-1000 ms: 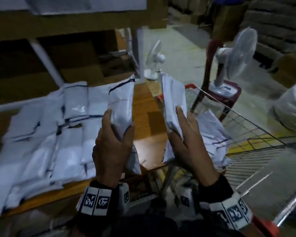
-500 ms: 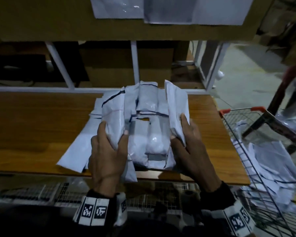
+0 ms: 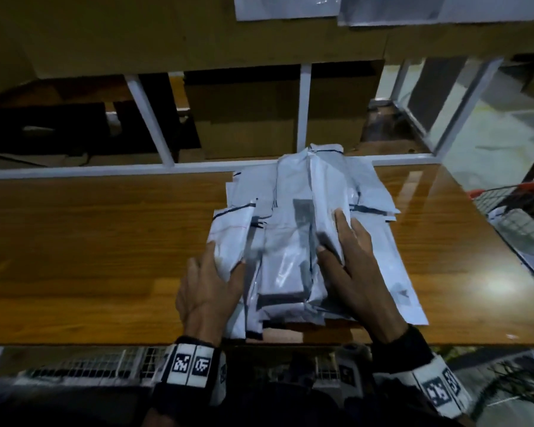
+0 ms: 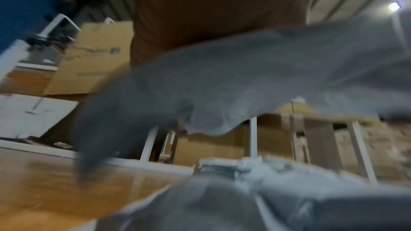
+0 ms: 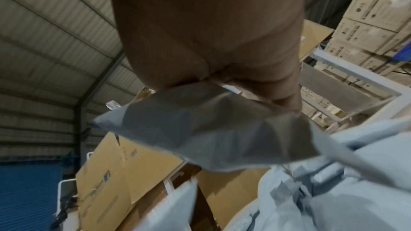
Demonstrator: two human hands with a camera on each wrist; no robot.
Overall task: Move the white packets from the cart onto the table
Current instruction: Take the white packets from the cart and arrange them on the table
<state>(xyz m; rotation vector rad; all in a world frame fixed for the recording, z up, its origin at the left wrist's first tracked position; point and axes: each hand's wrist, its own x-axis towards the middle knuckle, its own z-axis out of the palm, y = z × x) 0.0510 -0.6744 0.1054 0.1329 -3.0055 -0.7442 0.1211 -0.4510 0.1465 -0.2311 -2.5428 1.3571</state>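
Packets: two white packets are in hand above a heap of the same on the table. Left hand grips one packet by its near end, thumb on the right edge and fingers wrapped round the left; the packet tilts away toward the far side, over the left part of the heap. The left wrist view is blurred, showing only the underside of this packet above the tabletop. Right hand pinches a second packet, thumb on the left face, fingers laid along the right face; the right wrist view shows the fingers closed on that packet's crumpled edge. This packet stands on edge over the middle of the heap.

Heap of white packets lies right of centre on the wooden table, overlapping, reaching to the near edge. A wire cart stands at the table's right end, with more packets inside. Cardboard boxes sit behind the white frame at the far side.
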